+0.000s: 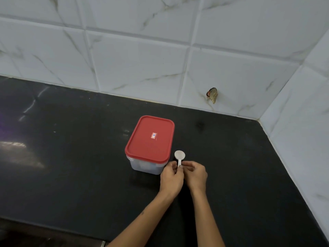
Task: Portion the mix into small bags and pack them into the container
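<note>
Head view, white scoop (179,156) held by its handle, pinched by curled left hand (171,179) and right hand (195,175), just right of red-lidded container (149,138), lid shut

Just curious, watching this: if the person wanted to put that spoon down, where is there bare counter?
Bare black counter lies left of the red-lidded container, behind it up to the tiled wall, and right toward the corner. It is crowded only at the container's right front corner, where both hands hold the spoon.
</note>
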`<action>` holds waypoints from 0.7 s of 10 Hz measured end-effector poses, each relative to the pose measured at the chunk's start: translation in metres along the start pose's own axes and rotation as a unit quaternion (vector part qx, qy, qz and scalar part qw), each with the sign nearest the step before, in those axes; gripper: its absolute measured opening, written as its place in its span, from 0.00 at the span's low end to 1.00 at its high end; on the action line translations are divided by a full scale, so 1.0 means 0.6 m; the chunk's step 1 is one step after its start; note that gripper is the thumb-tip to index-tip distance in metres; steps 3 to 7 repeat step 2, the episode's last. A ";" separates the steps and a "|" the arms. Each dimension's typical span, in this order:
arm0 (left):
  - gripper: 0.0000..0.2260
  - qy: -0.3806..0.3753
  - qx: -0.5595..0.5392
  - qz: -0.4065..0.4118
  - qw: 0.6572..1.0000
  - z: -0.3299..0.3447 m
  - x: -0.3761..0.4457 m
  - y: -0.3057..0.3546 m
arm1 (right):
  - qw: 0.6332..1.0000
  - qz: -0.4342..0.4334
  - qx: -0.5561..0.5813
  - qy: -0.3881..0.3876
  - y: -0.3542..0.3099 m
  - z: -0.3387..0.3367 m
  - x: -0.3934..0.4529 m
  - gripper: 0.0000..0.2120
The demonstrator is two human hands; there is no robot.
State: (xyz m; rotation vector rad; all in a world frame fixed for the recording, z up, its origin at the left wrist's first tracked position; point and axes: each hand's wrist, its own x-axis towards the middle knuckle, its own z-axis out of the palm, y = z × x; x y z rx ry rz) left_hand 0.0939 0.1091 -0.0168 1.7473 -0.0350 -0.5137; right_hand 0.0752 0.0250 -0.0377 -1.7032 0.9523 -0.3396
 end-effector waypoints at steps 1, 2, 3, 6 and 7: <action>0.14 -0.007 -0.002 0.006 1.000 -0.002 -0.002 0.002 | 1.000 -0.008 0.006 -0.001 0.003 -0.003 -0.001 0.05; 0.06 -0.015 -0.001 0.027 1.000 -0.002 -0.010 0.008 | 1.000 -0.020 -0.003 0.006 0.002 -0.003 -0.003 0.05; 0.06 -0.015 -0.001 0.027 1.000 -0.002 -0.010 0.008 | 1.000 -0.020 -0.003 0.006 0.002 -0.003 -0.003 0.05; 0.06 -0.015 -0.001 0.027 1.000 -0.002 -0.010 0.008 | 1.000 -0.020 -0.003 0.006 0.002 -0.003 -0.003 0.05; 0.06 -0.015 -0.001 0.027 1.000 -0.002 -0.010 0.008 | 1.000 -0.020 -0.003 0.006 0.002 -0.003 -0.003 0.05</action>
